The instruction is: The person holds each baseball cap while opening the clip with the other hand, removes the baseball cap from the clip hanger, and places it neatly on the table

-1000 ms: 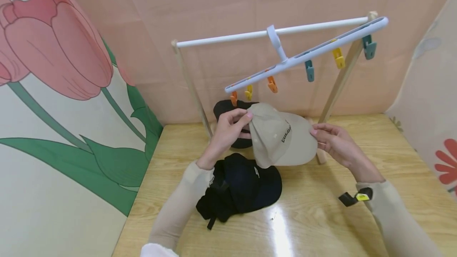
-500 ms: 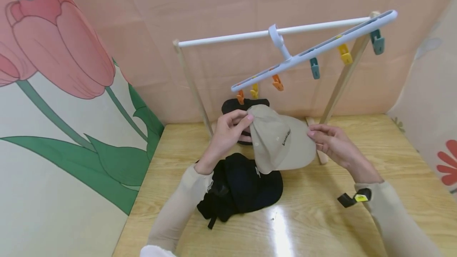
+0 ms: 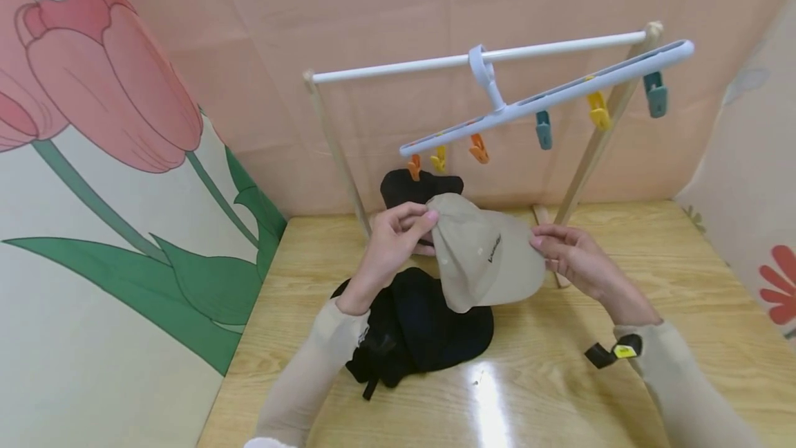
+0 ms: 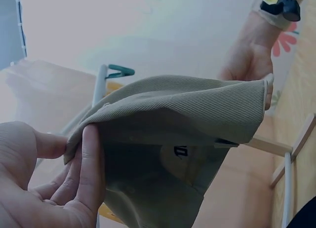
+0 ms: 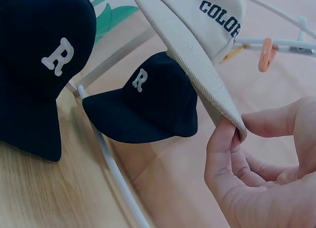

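Both hands hold a beige baseball cap (image 3: 479, 254) in the air, tilted, with dark lettering on its front. My left hand (image 3: 392, 240) pinches the fabric edge at the cap's back; in the left wrist view the thumb and fingers (image 4: 91, 159) close on that edge. The brim's tip sits between thumb and fingers of my right hand (image 3: 572, 254), as the right wrist view also shows. Directly below, a dark navy cap (image 3: 429, 330) lies on the table. Behind the beige cap, another dark cap (image 5: 158, 99) with a white R is just under the hanger's left clips.
A pale blue clip hanger (image 3: 510, 113) hooks over the white bar (image 3: 398, 69) of a wooden-legged rack, slanting across it. Orange, yellow and teal clips (image 3: 544, 131) dangle from it. The wooden table (image 3: 560, 379) meets a pink backdrop behind and a flower-print panel (image 3: 124, 282) at left.
The beige cap has come slightly lower and nearer, both hands keeping their pinch. The hanger swung to the right, its right end rising and then dropping; the dark cap under it shifted along.
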`<state>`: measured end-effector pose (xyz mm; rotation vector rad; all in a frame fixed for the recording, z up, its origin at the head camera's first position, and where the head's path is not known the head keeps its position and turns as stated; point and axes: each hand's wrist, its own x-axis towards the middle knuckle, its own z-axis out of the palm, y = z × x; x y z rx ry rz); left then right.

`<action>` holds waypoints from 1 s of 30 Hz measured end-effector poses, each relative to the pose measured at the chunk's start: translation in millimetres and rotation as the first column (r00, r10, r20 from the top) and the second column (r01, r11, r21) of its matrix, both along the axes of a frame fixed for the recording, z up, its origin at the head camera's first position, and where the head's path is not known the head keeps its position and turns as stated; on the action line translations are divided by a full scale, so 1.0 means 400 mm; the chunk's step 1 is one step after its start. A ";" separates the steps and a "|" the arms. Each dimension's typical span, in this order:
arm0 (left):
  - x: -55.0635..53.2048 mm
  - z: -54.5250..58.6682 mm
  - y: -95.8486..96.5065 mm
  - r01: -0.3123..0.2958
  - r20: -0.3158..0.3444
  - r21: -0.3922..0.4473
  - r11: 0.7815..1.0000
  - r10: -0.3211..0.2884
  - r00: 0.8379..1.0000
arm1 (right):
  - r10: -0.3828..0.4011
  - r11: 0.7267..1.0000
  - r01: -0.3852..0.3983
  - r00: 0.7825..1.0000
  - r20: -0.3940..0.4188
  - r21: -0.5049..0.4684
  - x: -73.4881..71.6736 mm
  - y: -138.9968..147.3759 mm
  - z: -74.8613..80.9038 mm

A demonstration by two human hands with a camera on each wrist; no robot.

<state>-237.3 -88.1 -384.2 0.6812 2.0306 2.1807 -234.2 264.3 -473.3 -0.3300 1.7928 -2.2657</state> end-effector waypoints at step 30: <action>0.029 -0.050 -0.034 0.080 0.107 0.103 0.991 -0.091 0.990 | 0.054 0.998 -0.054 0.998 -0.019 -0.012 0.035 -0.015 -0.054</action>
